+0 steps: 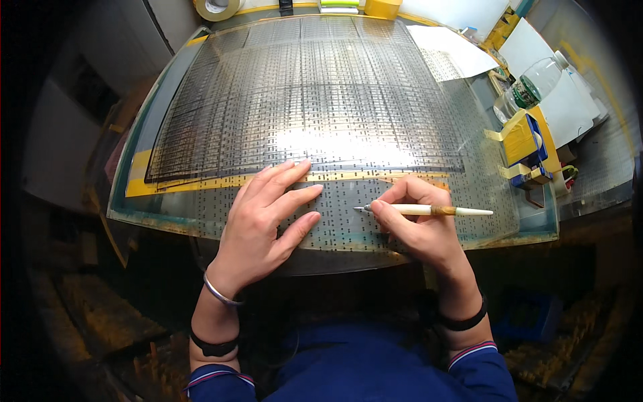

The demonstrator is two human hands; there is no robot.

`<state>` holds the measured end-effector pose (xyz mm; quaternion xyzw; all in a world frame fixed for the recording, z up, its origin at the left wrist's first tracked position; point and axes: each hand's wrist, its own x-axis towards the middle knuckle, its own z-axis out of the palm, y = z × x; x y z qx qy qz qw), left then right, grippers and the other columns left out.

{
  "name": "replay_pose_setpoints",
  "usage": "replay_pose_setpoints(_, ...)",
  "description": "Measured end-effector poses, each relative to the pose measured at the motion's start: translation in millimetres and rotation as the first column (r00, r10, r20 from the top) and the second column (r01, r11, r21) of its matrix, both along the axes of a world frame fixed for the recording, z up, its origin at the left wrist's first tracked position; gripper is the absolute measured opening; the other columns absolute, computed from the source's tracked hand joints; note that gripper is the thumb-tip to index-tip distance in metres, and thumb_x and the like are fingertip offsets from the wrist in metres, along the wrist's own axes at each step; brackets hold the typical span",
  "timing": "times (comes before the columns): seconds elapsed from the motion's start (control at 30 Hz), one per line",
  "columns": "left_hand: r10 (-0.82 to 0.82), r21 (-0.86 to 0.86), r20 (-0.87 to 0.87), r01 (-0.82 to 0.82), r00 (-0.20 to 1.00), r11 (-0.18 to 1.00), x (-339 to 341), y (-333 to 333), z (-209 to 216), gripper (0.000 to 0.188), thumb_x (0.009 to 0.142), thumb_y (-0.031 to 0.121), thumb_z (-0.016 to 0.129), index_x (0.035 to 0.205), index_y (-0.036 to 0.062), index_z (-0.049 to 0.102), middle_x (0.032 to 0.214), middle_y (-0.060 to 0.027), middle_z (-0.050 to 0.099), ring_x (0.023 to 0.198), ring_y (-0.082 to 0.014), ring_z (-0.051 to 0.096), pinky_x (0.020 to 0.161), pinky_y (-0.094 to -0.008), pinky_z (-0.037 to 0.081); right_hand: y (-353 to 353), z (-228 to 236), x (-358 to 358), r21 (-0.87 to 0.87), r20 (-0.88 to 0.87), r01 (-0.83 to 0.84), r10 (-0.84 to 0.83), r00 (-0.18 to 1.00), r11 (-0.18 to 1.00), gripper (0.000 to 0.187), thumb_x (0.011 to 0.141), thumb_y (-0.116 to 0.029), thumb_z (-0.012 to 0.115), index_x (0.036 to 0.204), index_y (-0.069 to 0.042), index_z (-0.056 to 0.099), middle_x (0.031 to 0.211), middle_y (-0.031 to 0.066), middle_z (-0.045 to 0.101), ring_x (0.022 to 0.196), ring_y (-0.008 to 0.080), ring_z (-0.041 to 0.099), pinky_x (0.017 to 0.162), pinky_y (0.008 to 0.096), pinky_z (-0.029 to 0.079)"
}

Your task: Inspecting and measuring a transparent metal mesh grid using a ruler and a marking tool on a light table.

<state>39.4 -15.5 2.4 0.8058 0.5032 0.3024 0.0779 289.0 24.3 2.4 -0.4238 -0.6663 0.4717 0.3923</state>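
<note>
A large transparent film (469,214) printed with rows of small black marks lies over the table, its near edge hanging a little past the table's front. Beneath its far part is a darker gridded sheet (268,87), bordered along the near side by yellow tape (201,185). My left hand (258,221) rests on the film, palm down, fingers apart and holding nothing. In my right hand (425,224) is a white pen-like tool (462,211) with a brownish band and a fine metal tip. The tip points left, at or just above the film; contact cannot be told.
On the right stand a yellow-and-blue tape dispenser (526,144) and a clear plastic bottle (532,87). White paper (459,53) covers the far right corner. A tape roll (218,8) sits at the back left. Bright glare lies across the middle of the sheets.
</note>
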Motion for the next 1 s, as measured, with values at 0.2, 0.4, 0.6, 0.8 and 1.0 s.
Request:
replay_pose_setpoints(0.2, 0.021, -0.023, -0.022, -0.021, 1.000, 1.000, -1.2, -1.8, -0.5, 0.037, 0.088, 0.021, 0.075, 0.122, 0.0086, 0.071, 0.144, -0.0131, 0.059, 0.138, -0.0348, 0.050, 0.114, -0.0472, 0.038, 0.3, -4.3, -2.3, -0.029, -0.032, 0.016, -0.017, 0.999, 0.999, 0.013, 0.088, -0.006, 0.076, 0.082, 0.001, 0.067, 0.071, 0.0015, 0.064, 0.064, 0.0044, 0.055, 0.055, 0.0228, 0.042)
replay_pose_setpoints(0.4, -0.025, -0.002, -0.075, 0.025, 0.997, 1.000, -0.7, -1.4, 4.8, 0.060, 0.079, 0.046, 0.081, 0.127, 0.0103, 0.069, 0.144, -0.0155, 0.057, 0.136, -0.0346, 0.050, 0.115, -0.0505, 0.036, -0.9, -0.9, -4.0, -0.076, -0.041, 0.050, -0.053, 0.998, 0.996, 0.012, 0.087, -0.006, 0.075, 0.081, 0.001, 0.068, 0.073, 0.0026, 0.064, 0.063, 0.0058, 0.055, 0.055, 0.0238, 0.042)
replay_pose_setpoints(0.6, -0.030, -0.024, -0.086, 0.029, 0.996, 0.999, -0.4, -2.1, 5.8, 0.068, 0.076, 0.052, 0.082, 0.128, 0.0103, 0.068, 0.146, -0.0167, 0.055, 0.137, -0.0349, 0.049, 0.117, -0.0518, 0.034, -1.3, 0.9, -0.7, -0.087, -0.023, 0.005, -0.007, 1.000, 0.996, 0.011, 0.087, -0.006, 0.075, 0.083, 0.001, 0.068, 0.072, 0.0026, 0.063, 0.063, 0.0064, 0.056, 0.055, 0.0241, 0.042)
replay_pose_setpoints(0.8, -0.023, -0.025, -0.109, 0.021, 0.994, 0.999, -0.7, -2.1, 5.0, 0.069, 0.077, 0.054, 0.081, 0.129, 0.0103, 0.067, 0.146, -0.0166, 0.054, 0.138, -0.0348, 0.049, 0.117, -0.0523, 0.034, 0.5, -1.1, 1.9, -0.063, 0.001, -0.027, 0.028, 1.000, 0.998, 0.012, 0.087, -0.006, 0.075, 0.082, 0.001, 0.067, 0.071, 0.0029, 0.063, 0.062, 0.0062, 0.055, 0.054, 0.0249, 0.042)
replay_pose_setpoints(1.0, -0.024, -0.029, -0.107, 0.021, 0.994, 0.999, -0.4, -1.7, 4.9, 0.069, 0.077, 0.054, 0.081, 0.129, 0.0100, 0.068, 0.146, -0.0165, 0.054, 0.138, -0.0345, 0.049, 0.117, -0.0524, 0.034, -0.8, -0.7, -1.2, -0.020, 0.007, 0.013, -0.013, 1.000, 1.000, 0.012, 0.087, -0.006, 0.075, 0.082, 0.001, 0.067, 0.070, 0.0026, 0.063, 0.062, 0.0056, 0.055, 0.054, 0.0246, 0.042)
